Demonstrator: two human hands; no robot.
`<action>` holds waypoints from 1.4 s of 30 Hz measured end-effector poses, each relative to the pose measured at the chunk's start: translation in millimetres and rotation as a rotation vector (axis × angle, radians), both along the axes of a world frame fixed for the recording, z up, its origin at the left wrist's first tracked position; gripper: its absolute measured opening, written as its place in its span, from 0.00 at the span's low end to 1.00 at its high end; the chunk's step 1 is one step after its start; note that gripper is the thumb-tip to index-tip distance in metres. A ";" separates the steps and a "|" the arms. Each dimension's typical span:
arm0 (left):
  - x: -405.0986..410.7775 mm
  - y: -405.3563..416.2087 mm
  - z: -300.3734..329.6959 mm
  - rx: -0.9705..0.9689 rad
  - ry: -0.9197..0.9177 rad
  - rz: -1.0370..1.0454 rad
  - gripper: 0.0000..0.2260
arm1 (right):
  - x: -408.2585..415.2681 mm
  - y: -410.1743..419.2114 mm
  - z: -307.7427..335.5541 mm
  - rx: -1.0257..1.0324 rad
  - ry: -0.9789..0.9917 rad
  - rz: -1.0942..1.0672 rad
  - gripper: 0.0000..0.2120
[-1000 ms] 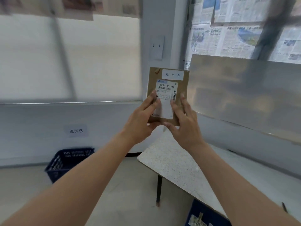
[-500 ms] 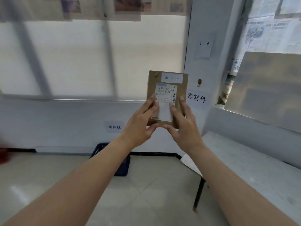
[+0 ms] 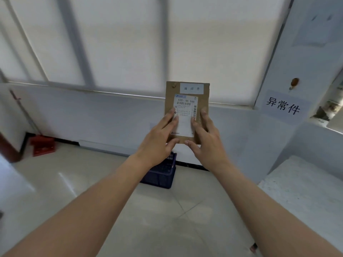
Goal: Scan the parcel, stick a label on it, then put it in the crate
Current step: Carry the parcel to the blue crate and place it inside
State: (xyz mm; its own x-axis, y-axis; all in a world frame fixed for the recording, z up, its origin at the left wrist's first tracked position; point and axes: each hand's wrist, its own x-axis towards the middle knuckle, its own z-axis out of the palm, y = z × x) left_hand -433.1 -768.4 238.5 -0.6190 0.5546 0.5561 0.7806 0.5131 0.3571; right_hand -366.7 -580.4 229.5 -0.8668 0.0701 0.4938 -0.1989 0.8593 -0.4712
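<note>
A small brown cardboard parcel [image 3: 203,97] is held upright in front of me at arm's length. It carries a white shipping label with barcodes and a pale label [image 3: 191,88] with three characters stuck along its top edge. My left hand [image 3: 159,138] grips the parcel's lower left side, and my right hand [image 3: 207,140] grips its lower right side. Below the parcel, on the floor by the wall, stands a dark blue plastic crate [image 3: 163,175], partly hidden behind my left wrist.
A speckled white table [image 3: 306,191] juts in at the right. A red object [image 3: 43,145] sits on the floor at the left wall. A sign with three characters [image 3: 283,105] hangs on the pillar. Tiled floor lies between me and the crate.
My view has swung left: the table slid to the right edge and the blue crate now lies under the parcel. Both hands keep the same hold on the parcel.
</note>
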 end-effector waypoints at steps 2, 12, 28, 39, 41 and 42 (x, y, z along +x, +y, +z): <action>-32.3 -2.1 -10.2 -0.018 -0.020 0.037 0.33 | -37.6 -0.7 -11.1 -0.013 -0.015 0.026 0.36; -177.5 -15.3 -45.8 -0.087 -0.108 0.190 0.34 | -202.6 -10.9 -48.0 -0.026 -0.127 0.133 0.36; -397.1 -134.4 -100.7 -0.147 -0.254 0.088 0.34 | -403.8 -140.7 -94.2 -0.017 -0.305 0.008 0.35; -520.6 -209.5 -122.4 -0.214 -0.340 -0.032 0.35 | -506.1 -225.8 -109.6 -0.014 -0.411 -0.108 0.35; -538.6 -213.2 -129.3 -0.218 -0.340 -0.049 0.35 | -522.1 -229.4 -116.1 -0.022 -0.422 -0.116 0.34; -547.9 -214.3 -133.9 -0.222 -0.340 -0.054 0.35 | -530.9 -230.3 -121.0 -0.023 -0.429 -0.120 0.34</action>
State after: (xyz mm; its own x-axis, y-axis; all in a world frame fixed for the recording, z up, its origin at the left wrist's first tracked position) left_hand -981.0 -982.7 104.6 -0.7135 0.6750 0.1881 0.6651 0.5679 0.4849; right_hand -897.6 -810.7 108.5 -0.9778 0.1899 0.0880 0.1198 0.8526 -0.5087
